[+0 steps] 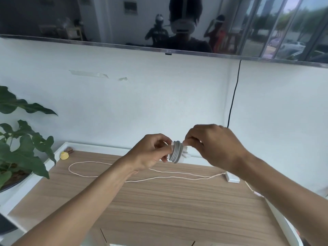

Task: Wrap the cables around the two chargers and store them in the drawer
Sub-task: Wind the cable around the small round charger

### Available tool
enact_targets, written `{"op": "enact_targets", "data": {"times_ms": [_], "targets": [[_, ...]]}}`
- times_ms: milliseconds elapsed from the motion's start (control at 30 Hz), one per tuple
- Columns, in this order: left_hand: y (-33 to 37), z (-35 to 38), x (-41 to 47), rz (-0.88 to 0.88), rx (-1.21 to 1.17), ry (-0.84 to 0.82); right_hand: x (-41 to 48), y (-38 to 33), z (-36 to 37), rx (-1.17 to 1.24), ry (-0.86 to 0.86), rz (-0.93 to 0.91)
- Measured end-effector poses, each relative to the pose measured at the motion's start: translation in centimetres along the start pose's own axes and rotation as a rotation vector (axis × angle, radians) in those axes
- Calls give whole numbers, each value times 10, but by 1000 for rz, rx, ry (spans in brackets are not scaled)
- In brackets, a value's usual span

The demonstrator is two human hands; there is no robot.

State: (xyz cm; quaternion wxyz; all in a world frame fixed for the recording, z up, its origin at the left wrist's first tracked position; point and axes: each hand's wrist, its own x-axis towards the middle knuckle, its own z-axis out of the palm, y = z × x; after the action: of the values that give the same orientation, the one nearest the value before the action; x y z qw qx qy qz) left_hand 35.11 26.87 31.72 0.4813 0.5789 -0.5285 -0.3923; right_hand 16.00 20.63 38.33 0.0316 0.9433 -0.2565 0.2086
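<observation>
I hold a white charger [177, 152] in the air above the wooden cabinet top [159, 201]; its grey cable is coiled around it in several turns. My left hand [150, 153] grips the charger's left end. My right hand [213, 144] pinches the cable end at the coil's upper right. A second white charger [232, 178] lies on the top at the right, partly behind my right wrist. Its long pale cable [99, 163] runs loose in a wide loop across the surface to the left.
A potted plant [23, 148] stands at the left edge. A small yellow object [64, 155] sits at the back left corner. A black cord [233, 96] hangs down the wall from the TV [159, 23]. Drawer seams [104, 236] show at the cabinet's near edge.
</observation>
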Motion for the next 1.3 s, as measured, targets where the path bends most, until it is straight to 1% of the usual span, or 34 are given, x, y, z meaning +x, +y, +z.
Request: {"op": "enact_targets", "data": {"times_ms": [67,200,267,333,433,500,567,633,700,767,900,1100,1300], "targets": [[4,-1,-3,22,-78,-99,6,9,-2,87,-12,23],[15,-4,-9,-5,-265,-230,7,17,6,477,-19,126],[17,-5,-12,-12,-337,-285,3,15,15,619,-7,161],[17,-6,-13,-13,-389,-285,-4,12,27,731,17,195],[14,-4,-14,-29,-459,-240,-11,5,47,866,99,233],[12,-1,-14,-37,-512,-224,-13,1,55,1011,130,301],[12,1,-14,-31,-564,-191,-15,-3,62,1061,136,340],[13,0,-13,-28,-602,-117,-21,-7,70,1025,132,343],[13,0,-11,-45,-617,-28,-26,-13,77,935,141,367],[13,0,-9,-62,-597,51,-28,-18,79,840,154,374],[12,2,-6,-81,-538,175,-25,-22,70,647,130,320],[4,3,-1,-121,-440,294,-18,-25,58,444,-35,202],[-5,0,2,-73,-202,349,-11,-23,43,242,-113,142]]}}
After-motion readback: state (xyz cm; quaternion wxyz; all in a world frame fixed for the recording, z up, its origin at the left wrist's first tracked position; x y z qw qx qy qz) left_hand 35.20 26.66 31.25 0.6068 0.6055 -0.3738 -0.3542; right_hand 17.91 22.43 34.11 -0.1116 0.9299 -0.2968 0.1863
